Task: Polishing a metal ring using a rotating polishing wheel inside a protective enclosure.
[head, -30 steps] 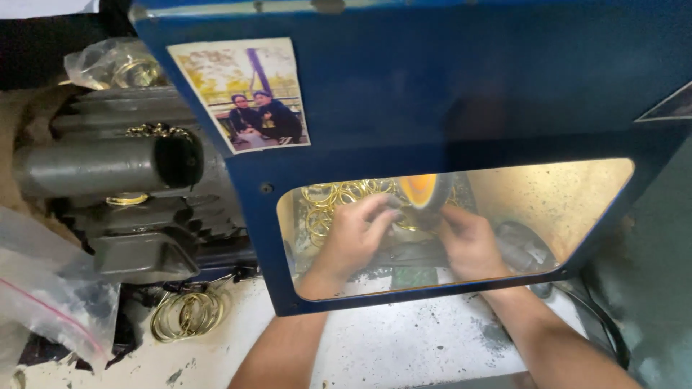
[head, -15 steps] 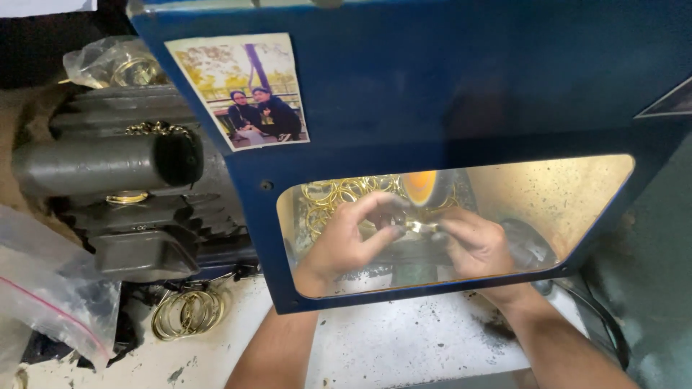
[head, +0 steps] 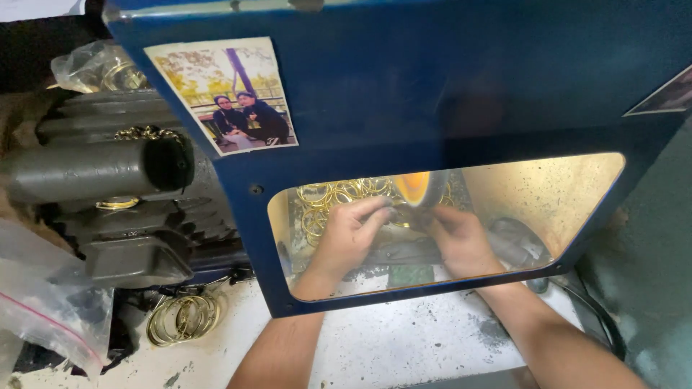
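Rectangular photo sticker at blue guard's upper left; clear bags at counter's left edge. Behind window: left hand and right hand curled, pinching a gold ring at the wheel. Since earlier frame, hands slightly closer together.

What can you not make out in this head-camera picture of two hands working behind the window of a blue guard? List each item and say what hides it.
- Piece between the fingertips of the left hand and right hand: too small, covered by fingers.
- Spinning wheel: blurred, its top hidden by the blue guard.
- Plastic bag: cut off by the left edge.
- Gold rings behind the window: count unclear through glare.
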